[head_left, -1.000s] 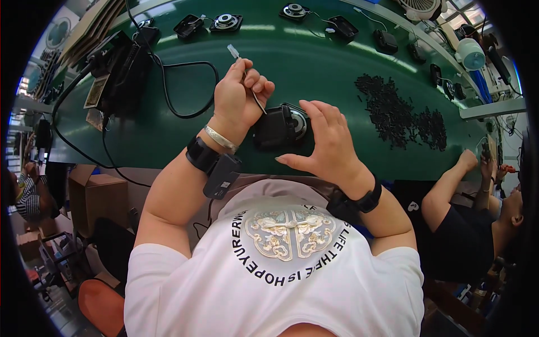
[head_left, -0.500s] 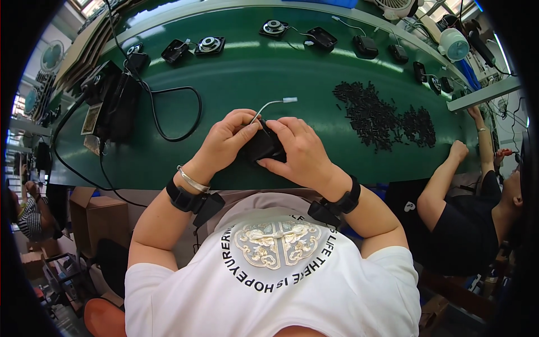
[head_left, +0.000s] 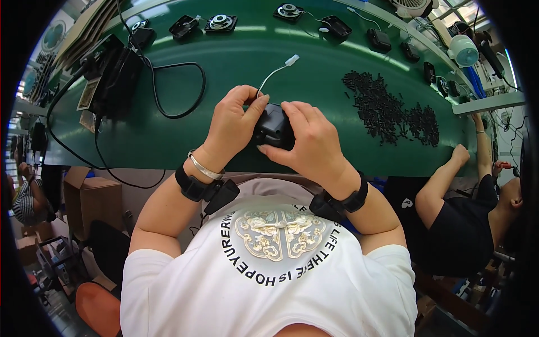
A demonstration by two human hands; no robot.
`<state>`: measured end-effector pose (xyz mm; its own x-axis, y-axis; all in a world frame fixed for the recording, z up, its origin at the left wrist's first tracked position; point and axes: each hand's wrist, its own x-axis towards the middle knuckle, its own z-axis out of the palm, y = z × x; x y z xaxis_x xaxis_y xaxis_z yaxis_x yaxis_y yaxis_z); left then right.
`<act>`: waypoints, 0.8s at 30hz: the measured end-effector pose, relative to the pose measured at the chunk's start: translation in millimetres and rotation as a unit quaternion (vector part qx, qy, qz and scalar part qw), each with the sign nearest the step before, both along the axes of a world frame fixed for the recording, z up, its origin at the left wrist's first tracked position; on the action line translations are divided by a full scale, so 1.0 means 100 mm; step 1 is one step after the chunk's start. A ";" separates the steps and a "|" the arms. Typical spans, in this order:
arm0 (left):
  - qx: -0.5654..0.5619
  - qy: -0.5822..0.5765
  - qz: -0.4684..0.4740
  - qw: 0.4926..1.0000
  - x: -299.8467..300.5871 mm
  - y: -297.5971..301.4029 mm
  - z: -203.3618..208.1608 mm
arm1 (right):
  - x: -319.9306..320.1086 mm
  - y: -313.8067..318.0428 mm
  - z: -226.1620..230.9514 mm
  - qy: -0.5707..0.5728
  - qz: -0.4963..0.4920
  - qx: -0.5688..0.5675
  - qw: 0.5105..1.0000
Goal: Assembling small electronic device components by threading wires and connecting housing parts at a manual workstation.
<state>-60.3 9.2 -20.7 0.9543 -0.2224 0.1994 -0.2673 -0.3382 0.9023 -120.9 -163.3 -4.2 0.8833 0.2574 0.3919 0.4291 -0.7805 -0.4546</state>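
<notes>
A small black speaker box [head_left: 274, 126] is gripped between my two hands above the near part of the green bench. My left hand [head_left: 233, 121] pinches its left side, thumb along the upper edge near the root of the cable. My right hand [head_left: 311, 135] curls round the right side, fingers on top and thumb at the lower edge. From the box's upper left a thin grey-white cable [head_left: 270, 75] rises, ending in a white plug [head_left: 292, 60]. A smooth black face of the box shows; its underside is hidden.
Small black pieces [head_left: 387, 112] lie heaped at right on the bench [head_left: 224, 62]. Round speakers [head_left: 220, 22] and black shells [head_left: 338, 27] line the far side. A black corded device [head_left: 115, 78] stands at left. A co-worker's arm [head_left: 443, 168] rests at the right edge.
My hands have tilted the speaker box, so more of its black face shows. Its cable and plug now point more upward. The whole view has shifted slightly.
</notes>
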 end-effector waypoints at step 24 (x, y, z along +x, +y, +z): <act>-0.036 0.125 -0.166 0.977 0.35 -0.02 0.11 | 0.16 -0.32 -0.09 0.049 0.037 0.036 0.997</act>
